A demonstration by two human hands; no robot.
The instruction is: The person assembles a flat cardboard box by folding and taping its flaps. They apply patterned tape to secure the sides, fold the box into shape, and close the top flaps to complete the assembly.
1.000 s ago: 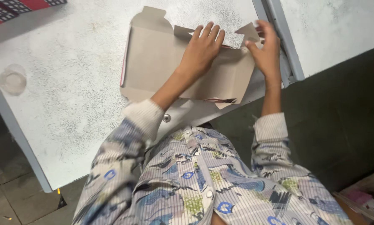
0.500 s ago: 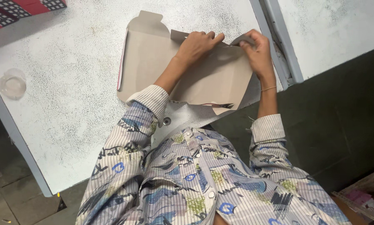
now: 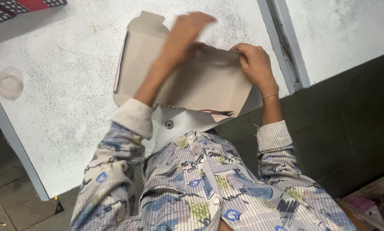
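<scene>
A flat, unfolded grey-brown cardboard box blank [image 3: 204,83] lies on a white speckled table [image 3: 63,107], its inner side up, with a tab at its top left. My right hand [image 3: 254,64] grips the blank's upper right edge, fingers curled over it. My left hand [image 3: 189,28] is blurred with motion above the blank's top edge; whether it touches the card cannot be made out. Both forearms reach across the blank from a striped, patterned shirt.
A small clear round dish [image 3: 8,83] sits near the table's left edge. A red and dark checked cloth [image 3: 16,6] lies at the top left corner. A second white table [image 3: 341,30] adjoins on the right, across a metal-framed gap. Dark floor lies below right.
The blank's upper right flaps have been folded down flat. My left hand has lifted off the card and moved up and left; my right hand slid down along the right edge.
</scene>
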